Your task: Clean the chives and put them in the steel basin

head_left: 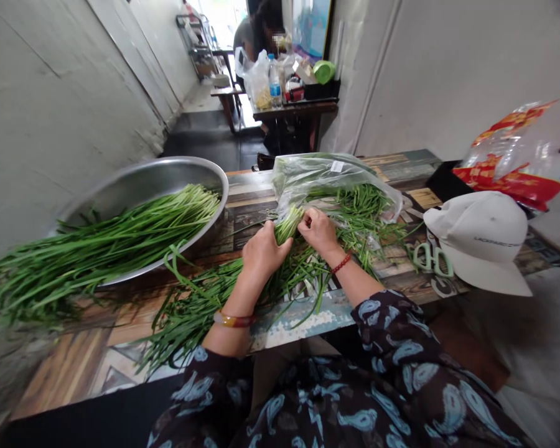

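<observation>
My left hand [264, 250] is wrapped round a bunch of green chives [288, 228], whose pale stem ends point up and away from me. Beside those ends, my right hand [318, 230] has its fingers pinched together; what they hold is too small to tell. The long leaves of the bunch trail down to the left over the table [280, 326]. Loose chives [354, 239] lie to the right of my hands, partly under a clear plastic bag [326, 174] with more greens in it. At the left, a metal basin [168, 168] holds a large pile of chives [135, 239].
Green-handled scissors [430, 260] and a white cap [483, 239] lie at the right. Behind them is red and clear packaging [508, 168]. Farther back, a person [259, 37] is at another table [298, 111] with a bottle [275, 81] and bags.
</observation>
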`<action>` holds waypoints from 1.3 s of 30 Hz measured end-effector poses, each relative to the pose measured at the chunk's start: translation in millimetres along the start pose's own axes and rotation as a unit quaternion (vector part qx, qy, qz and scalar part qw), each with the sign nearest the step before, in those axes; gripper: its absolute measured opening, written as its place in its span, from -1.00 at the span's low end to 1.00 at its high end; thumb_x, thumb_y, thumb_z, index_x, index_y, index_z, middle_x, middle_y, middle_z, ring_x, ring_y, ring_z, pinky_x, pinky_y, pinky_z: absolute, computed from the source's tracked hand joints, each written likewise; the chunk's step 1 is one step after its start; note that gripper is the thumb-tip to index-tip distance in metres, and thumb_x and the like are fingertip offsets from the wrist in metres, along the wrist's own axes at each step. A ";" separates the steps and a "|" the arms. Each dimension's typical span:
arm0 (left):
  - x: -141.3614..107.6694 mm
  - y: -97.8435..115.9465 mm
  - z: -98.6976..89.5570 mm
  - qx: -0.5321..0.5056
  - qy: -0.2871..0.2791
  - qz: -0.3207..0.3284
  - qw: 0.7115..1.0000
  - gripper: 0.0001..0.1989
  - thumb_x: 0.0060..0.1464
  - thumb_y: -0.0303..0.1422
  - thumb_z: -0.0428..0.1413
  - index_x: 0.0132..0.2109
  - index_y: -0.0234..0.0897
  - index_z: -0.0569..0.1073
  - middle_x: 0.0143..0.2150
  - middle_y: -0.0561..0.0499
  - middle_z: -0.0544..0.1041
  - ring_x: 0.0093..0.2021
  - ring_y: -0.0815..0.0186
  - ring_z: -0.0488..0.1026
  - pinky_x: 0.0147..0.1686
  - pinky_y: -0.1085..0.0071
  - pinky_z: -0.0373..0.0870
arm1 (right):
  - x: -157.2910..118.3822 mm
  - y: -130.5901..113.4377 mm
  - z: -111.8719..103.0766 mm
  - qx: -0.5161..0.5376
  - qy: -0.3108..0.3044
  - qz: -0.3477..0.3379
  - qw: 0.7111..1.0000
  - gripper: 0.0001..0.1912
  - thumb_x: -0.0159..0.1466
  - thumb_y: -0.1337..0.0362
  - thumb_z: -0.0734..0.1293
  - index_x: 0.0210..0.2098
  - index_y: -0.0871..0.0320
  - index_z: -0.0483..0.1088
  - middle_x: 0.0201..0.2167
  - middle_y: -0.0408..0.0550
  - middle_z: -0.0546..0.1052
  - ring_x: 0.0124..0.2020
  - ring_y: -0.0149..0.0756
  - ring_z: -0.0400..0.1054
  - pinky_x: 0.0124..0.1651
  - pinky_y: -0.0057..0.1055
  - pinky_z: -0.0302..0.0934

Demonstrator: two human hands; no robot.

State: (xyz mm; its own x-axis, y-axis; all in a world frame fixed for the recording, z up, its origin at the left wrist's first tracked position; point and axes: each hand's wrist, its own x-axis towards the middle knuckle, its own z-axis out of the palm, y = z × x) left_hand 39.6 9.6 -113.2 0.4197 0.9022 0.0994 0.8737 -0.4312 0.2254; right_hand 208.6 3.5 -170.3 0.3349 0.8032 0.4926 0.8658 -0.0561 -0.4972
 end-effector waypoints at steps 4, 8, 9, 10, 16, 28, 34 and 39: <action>0.6 -6.7 -3.0 -0.025 -0.004 -0.009 1.000 -0.59 0.17 -0.02 0.06 0.02 -0.20 0.34 -0.16 -0.20 0.63 -0.13 0.00 0.60 -0.28 0.29 0.39 | -1.6 -1.0 -4.9 0.052 0.012 -0.001 0.999 -0.89 0.18 0.38 0.26 -0.48 0.10 0.32 -0.47 -0.09 0.48 -0.39 -0.27 0.32 -0.24 -0.37 0.20; 4.1 -14.6 1.0 -0.066 -0.031 -0.017 0.997 -0.57 0.18 0.00 0.06 0.02 -0.22 0.39 -0.18 -0.15 0.62 -0.13 0.04 0.59 -0.23 0.29 0.41 | -6.8 -2.4 -11.5 0.128 0.019 -0.098 0.987 -0.87 0.24 0.34 0.26 -0.44 0.11 0.36 -0.45 -0.11 0.47 -0.38 -0.30 0.33 -0.20 -0.38 0.23; 5.4 -16.3 3.7 -0.071 -0.024 -0.010 0.997 -0.58 0.18 -0.02 0.08 0.01 -0.23 0.41 -0.13 -0.16 0.61 -0.09 0.04 0.58 -0.19 0.28 0.42 | -7.6 -2.3 -11.9 0.142 0.019 -0.114 0.983 -0.87 0.26 0.34 0.26 -0.44 0.11 0.37 -0.44 -0.11 0.47 -0.38 -0.31 0.34 -0.20 -0.39 0.24; 6.8 -18.1 6.6 -0.076 -0.008 0.000 0.997 -0.58 0.18 -0.05 0.10 0.02 -0.26 0.43 -0.07 -0.18 0.58 -0.04 0.05 0.55 -0.13 0.27 0.43 | -8.0 -2.2 -11.6 0.153 0.017 -0.125 0.980 -0.86 0.27 0.34 0.26 -0.43 0.11 0.37 -0.44 -0.10 0.47 -0.37 -0.31 0.34 -0.20 -0.39 0.24; 17.9 -24.3 11.6 -0.114 0.131 0.110 0.979 -0.67 0.24 -0.25 0.11 0.09 -0.27 0.50 0.00 -0.15 0.52 0.02 0.15 0.46 0.05 0.26 0.38 | -7.2 -2.4 -4.0 0.140 -0.014 -0.094 0.986 -0.85 0.26 0.38 0.27 -0.45 0.11 0.37 -0.45 -0.10 0.45 -0.37 -0.28 0.33 -0.19 -0.37 0.22; 64.4 4.3 5.2 0.058 0.006 0.276 0.960 -0.73 0.26 -0.48 -0.04 -0.29 -0.32 0.55 -0.24 -0.13 0.51 -0.18 0.19 0.43 -0.13 0.32 0.36 | -3.9 0.4 7.9 0.128 -0.054 -0.072 0.988 -0.87 0.30 0.39 0.20 -0.33 0.13 0.36 -0.30 0.05 0.50 -0.20 -0.15 0.35 -0.06 -0.28 0.23; 77.1 -3.5 13.8 -0.009 -0.003 0.272 0.962 -0.76 0.18 -0.55 -0.05 -0.34 -0.31 0.49 -0.29 -0.08 0.47 -0.29 0.28 0.39 -0.23 0.39 0.31 | -0.3 -10.7 7.2 0.244 -0.054 -0.038 0.968 -0.88 0.24 0.36 0.17 -0.41 0.11 0.29 -0.39 -0.05 0.44 -0.29 -0.24 0.29 -0.10 -0.32 0.20; 88.0 -15.7 23.7 -0.090 0.028 0.197 0.976 -0.86 0.08 -0.52 0.02 -0.42 -0.29 0.40 -0.42 0.03 0.40 -0.36 0.34 0.32 -0.30 0.42 0.21 | 5.1 -3.9 -10.4 0.426 -0.176 0.064 0.885 -0.84 0.15 0.25 0.22 -0.54 0.12 0.24 -0.58 -0.23 0.28 -0.47 -0.40 0.15 -0.32 -0.43 0.09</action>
State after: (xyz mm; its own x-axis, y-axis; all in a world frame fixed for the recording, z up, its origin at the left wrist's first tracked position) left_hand 68.7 95.6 -131.0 0.6964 0.6672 0.2644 0.5869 -0.7415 0.3253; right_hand 210.8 1.6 -158.4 0.1438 0.9660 0.2149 0.1845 0.1872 -0.9648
